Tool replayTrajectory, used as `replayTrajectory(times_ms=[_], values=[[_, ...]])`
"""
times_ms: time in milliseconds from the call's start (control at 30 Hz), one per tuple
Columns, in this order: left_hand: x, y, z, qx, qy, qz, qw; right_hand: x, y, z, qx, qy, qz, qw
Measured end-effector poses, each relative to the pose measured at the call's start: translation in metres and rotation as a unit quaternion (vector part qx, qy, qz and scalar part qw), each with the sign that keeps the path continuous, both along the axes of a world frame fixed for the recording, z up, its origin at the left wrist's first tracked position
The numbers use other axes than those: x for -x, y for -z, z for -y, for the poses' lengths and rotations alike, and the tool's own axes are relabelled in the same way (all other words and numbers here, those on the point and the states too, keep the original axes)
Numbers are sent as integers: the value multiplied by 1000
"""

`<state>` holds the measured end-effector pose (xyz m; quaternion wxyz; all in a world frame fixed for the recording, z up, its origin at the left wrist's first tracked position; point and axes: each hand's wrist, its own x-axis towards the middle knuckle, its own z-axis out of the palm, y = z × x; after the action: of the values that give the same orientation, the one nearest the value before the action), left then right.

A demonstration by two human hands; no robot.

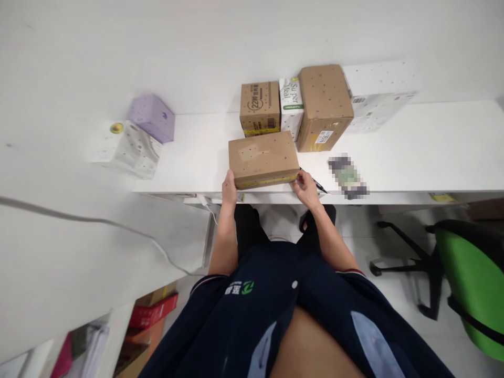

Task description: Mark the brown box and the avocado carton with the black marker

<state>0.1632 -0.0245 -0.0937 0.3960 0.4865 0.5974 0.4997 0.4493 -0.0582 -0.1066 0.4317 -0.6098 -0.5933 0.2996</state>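
Observation:
A brown cardboard box (263, 155) with yellow tape along its near side sits at the front of the white desk (189, 157). My left hand (229, 187) grips its near left corner, fingers partly hidden behind the cardboard. At the near right corner, my right hand (305, 188) has its fingers bent against the box. A black pen (319, 186) lies on the desk just beside that hand; I cannot tell whether they touch. Farther right lies a blurred-out, phone-like object (348, 177).
Along the wall stand a smaller carton (260, 102), a white "Super Meal" box (291, 105), a taller carton (325, 105) and a white box (378, 84). Purple (151, 118) and white (136, 149) boxes stand at left. A green chair (468, 278) is at right; a cable (98, 219) hangs at left.

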Motion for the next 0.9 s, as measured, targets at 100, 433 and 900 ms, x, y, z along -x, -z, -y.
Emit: replayTrajectory(times_ms=[100,433,900], values=[[-2,-5,1,36,-32,26,998,-3,4,-4,19,18,-33,999],[-2,-4,0,19,-21,40,999,-11,9,-5,13,3,-67,998],[-2,-30,14,6,-56,43,998,-6,-40,12,-42,-58,-40,997]])
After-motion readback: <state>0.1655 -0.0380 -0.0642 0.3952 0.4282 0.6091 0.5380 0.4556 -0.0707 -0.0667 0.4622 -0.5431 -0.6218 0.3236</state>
